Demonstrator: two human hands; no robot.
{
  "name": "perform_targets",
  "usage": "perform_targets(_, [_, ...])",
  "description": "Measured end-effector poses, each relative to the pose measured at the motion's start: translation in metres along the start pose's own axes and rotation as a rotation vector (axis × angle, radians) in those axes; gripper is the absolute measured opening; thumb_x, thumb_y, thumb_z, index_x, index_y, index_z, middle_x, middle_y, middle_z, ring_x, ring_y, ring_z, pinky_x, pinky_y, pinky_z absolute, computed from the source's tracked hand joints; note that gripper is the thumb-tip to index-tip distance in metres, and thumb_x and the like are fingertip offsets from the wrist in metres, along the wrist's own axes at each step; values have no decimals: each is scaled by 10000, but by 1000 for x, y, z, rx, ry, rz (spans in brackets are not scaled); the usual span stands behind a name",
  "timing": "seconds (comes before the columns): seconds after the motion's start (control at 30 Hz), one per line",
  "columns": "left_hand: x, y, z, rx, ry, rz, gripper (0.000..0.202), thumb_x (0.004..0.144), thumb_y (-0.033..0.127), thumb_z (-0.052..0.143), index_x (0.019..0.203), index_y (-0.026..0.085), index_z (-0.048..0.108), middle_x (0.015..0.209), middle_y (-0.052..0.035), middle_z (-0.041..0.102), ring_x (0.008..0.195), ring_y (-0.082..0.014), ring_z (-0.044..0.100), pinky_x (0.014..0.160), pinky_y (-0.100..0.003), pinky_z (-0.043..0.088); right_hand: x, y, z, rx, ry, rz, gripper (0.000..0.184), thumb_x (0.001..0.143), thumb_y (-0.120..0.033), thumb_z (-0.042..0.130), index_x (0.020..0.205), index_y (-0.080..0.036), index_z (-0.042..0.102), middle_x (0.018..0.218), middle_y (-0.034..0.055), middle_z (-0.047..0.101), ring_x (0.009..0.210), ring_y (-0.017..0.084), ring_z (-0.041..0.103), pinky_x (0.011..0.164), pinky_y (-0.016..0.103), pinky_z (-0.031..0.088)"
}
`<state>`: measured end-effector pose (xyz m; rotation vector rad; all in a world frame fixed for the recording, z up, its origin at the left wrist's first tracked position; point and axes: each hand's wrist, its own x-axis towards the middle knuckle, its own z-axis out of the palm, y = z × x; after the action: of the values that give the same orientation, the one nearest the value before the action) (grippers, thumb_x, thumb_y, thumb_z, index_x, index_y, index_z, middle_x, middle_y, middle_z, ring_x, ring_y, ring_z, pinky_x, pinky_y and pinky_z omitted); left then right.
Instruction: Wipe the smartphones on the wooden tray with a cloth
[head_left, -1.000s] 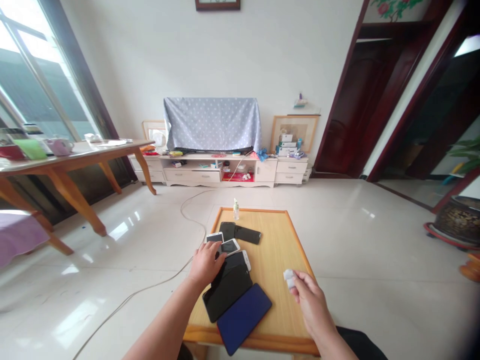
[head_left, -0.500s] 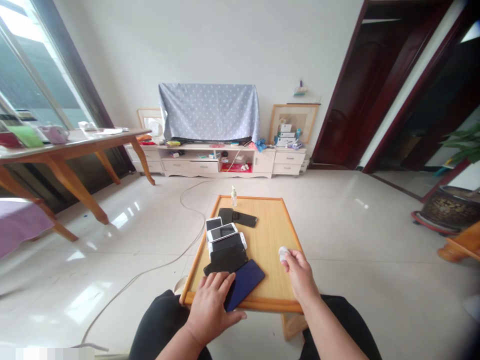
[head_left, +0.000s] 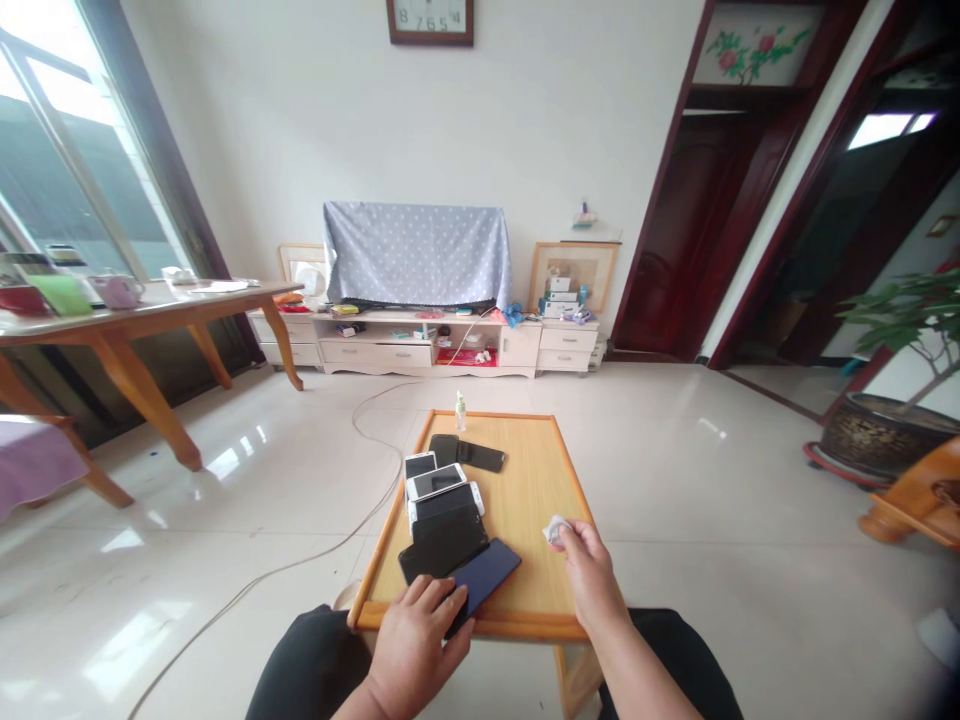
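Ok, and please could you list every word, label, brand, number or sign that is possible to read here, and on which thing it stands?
"8 7 6 5 4": on the wall clock, whose upper part is cut off.
Boxes on the cabinet: any print is too small to read.
Bottle: too small to read.
Phones: no readable brand or text.

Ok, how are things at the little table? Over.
Left fingers on blue phone. Right fingers pinching white wad. Black phone close beside the blue one; bottle at far end of table.
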<state>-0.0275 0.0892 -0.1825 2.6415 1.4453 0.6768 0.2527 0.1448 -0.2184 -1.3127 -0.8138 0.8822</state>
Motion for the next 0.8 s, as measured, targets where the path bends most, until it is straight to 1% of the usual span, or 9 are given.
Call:
perform_targets(0.07, [3,6,5,5,18,22,315,916,354,511,1206,299,622,1129,-84,678,977,-257,607,828,-431,563,-2,1,-2,27,-7,-35,396,834,-551,635,996,-190,651,945,46,728,899,196,670,827,300,511])
perform_targets(0.17, [13,19,13,10,33,44,292,930,349,493,1178,281,630,1082,-81,681,934,-240,609,790,-401,554,-2,5,-4,64,18,-26,398,816,-535,662,1004,-184,660,926,49,729,866,196,671,805,305,519])
perform_targets(0.23, [25,30,19,12,26,48,274,934,350,486,1148,273,639,1061,-76,678,928,-233,603,785,-386,540,-1,8,-7,73,48,-18,416,799,-529,676,1025,-180,666,938,59,732,865,204,673,786,310,525])
perform_targets(0.4, [62,51,33,25,-68,38,258,905,388,529,1095,265,654,1043,-67,669,960,-239,572,811,-381,496,4,12,-14,21,70,-24,389,826,-512,644,1009,-171,676,931,71,735,873,215,673,799,326,524])
perform_targets(0.5, [76,57,39,20,-104,3,354,845,443,608,1155,274,633,1089,-59,659,1002,-251,548,847,-386,463,5,11,-19,-21,78,-44,399,830,-526,628,999,-167,672,905,73,735,849,215,673,782,326,529])
perform_targets(0.6, [78,58,40,39,-74,-74,611,762,509,679,1302,254,546,1162,-72,637,1045,-282,522,881,-415,420,8,9,-23,-77,92,-76,439,827,-547,618,1036,-163,657,907,78,734,812,212,676,734,317,533])
perform_targets(0.67, [75,57,39,69,-33,-141,722,728,518,697,1354,218,497,1198,-93,621,1081,-305,503,905,-433,385,11,8,-25,-131,91,-98,458,824,-566,611,1038,-164,653,894,75,734,765,203,672,692,305,527])
perform_targets(0.73, [71,57,37,95,-12,-188,731,720,504,693,1350,194,493,1209,-107,612,1105,-316,490,920,-439,357,15,6,-25,-203,61,-118,447,820,-580,609,985,-168,665,834,60,730,712,194,661,653,290,512])
perform_targets(0.8, [68,56,35,110,-19,-213,679,726,493,678,1312,190,519,1187,-106,612,1099,-313,491,914,-436,344,21,6,-22,-288,15,-140,412,813,-574,618,908,-178,676,766,41,716,672,189,646,626,279,495])
